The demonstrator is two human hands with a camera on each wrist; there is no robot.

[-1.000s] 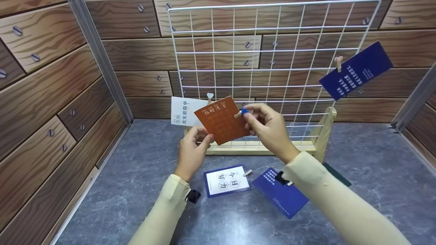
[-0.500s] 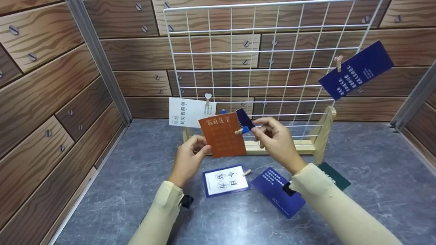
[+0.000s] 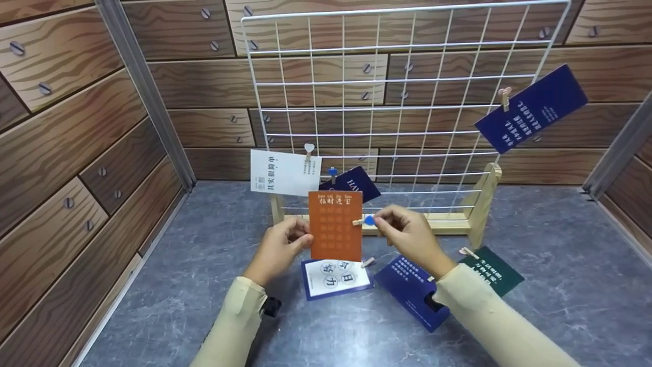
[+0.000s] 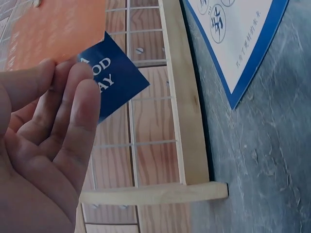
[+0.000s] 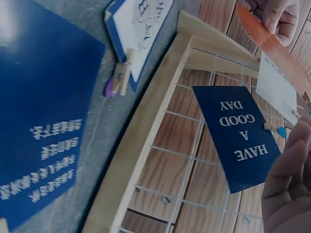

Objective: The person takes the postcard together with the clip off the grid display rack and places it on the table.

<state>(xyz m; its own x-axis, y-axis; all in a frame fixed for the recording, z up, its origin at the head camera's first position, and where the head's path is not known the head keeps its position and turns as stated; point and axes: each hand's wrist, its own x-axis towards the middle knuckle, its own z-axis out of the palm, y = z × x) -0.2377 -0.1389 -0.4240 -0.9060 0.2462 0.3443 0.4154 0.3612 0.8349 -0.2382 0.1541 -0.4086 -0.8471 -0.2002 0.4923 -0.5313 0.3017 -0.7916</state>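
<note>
My left hand [image 3: 280, 250] pinches the left edge of an orange card [image 3: 335, 234] between thumb and fingers. A small wooden clothespin [image 3: 359, 222] with a blue heart bites the card's right edge, and my right hand [image 3: 410, 237] pinches its blue end. The card stands upright in front of the white wire grid rack [image 3: 397, 117]. Behind it, a dark blue card [image 5: 238, 136] reading "HAVE A GOOD DAY" hangs from the rack by another blue-topped clothespin [image 3: 332, 174]. A white card [image 3: 282, 172] hangs further left by a clothespin with a white heart.
On the grey tabletop [image 3: 168, 306] lie a blue-bordered white card [image 3: 337, 280], a blue card [image 3: 407, 285] and a green card [image 3: 496, 270], with clothespins on them. Another dark blue card [image 3: 535, 109] hangs tilted off the rack's right side. Wood-patterned walls [image 3: 76, 127] enclose the table.
Both hands have come lower, bringing the orange card down and turning it from tilted to upright. The dark blue card hanging behind it has come into fuller view.
</note>
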